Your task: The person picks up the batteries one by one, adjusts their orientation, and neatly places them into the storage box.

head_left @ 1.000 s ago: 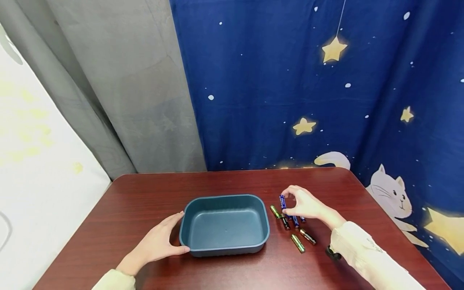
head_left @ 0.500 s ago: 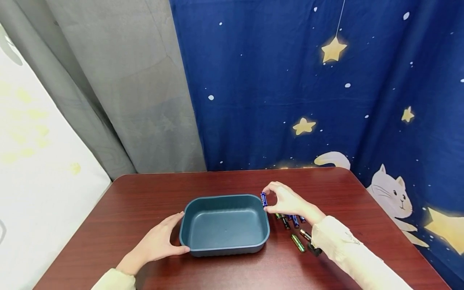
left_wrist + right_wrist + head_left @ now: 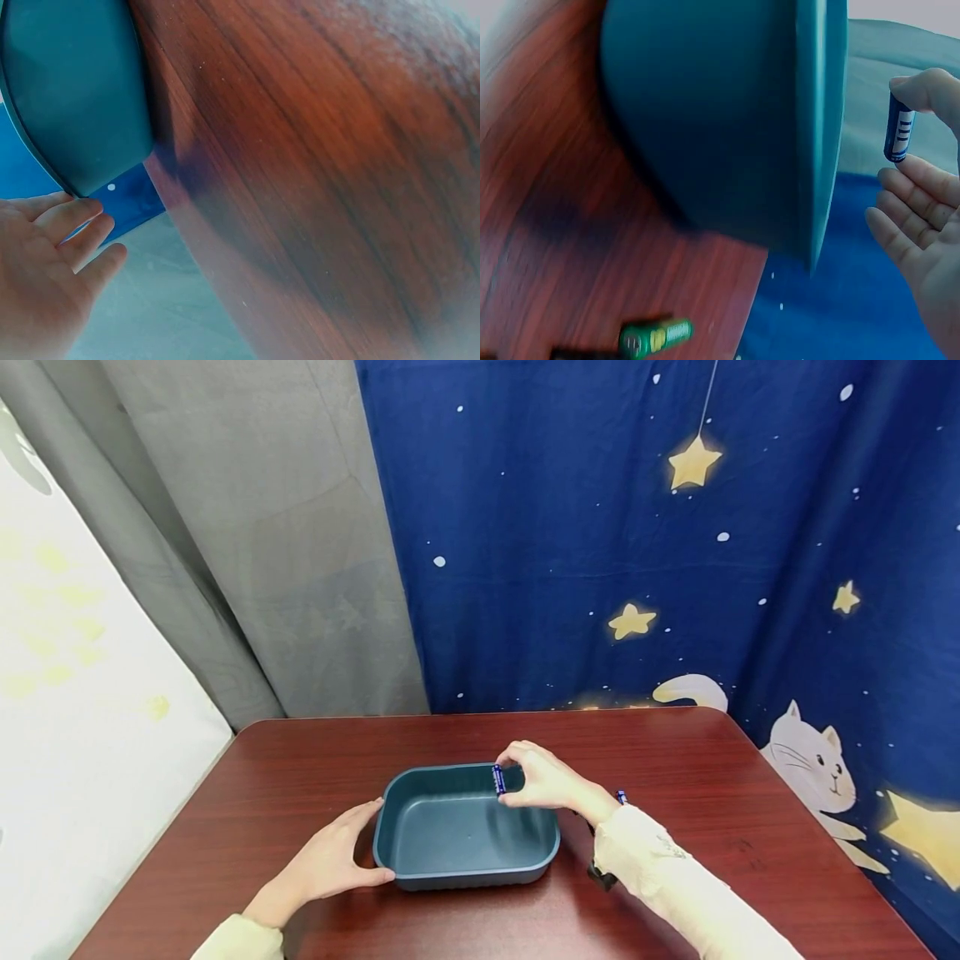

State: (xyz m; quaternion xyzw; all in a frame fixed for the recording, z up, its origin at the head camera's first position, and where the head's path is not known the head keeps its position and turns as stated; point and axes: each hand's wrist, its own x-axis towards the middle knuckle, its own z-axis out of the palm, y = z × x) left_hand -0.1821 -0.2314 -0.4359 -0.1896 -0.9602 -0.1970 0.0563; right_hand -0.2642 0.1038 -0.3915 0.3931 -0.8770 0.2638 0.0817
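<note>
In the head view a blue battery (image 3: 498, 779) is pinched upright between the thumb and forefinger of my right hand (image 3: 551, 781), over the right part of a teal plastic box (image 3: 468, 837). The right wrist view shows the same battery (image 3: 900, 129) held by its two ends, the other fingers loosely spread. My left hand (image 3: 333, 856) lies against the box's left end, thumb at the front corner and fingers toward the back corner. In the left wrist view its fairly straight fingertips meet the box's rim (image 3: 45, 169). No battery shows on the box floor.
The box stands on a dark red wooden table (image 3: 337, 752). Beside its right end lies a green battery (image 3: 656, 337); a blue battery (image 3: 622, 797) peeks out behind the right wrist. The right forearm hides other batteries. Curtains (image 3: 555, 527) hang behind the table.
My right hand has carried the blue battery leftward from the pile on the right, past the box's right rim to above its inside. My left hand has stayed at the box's left end.
</note>
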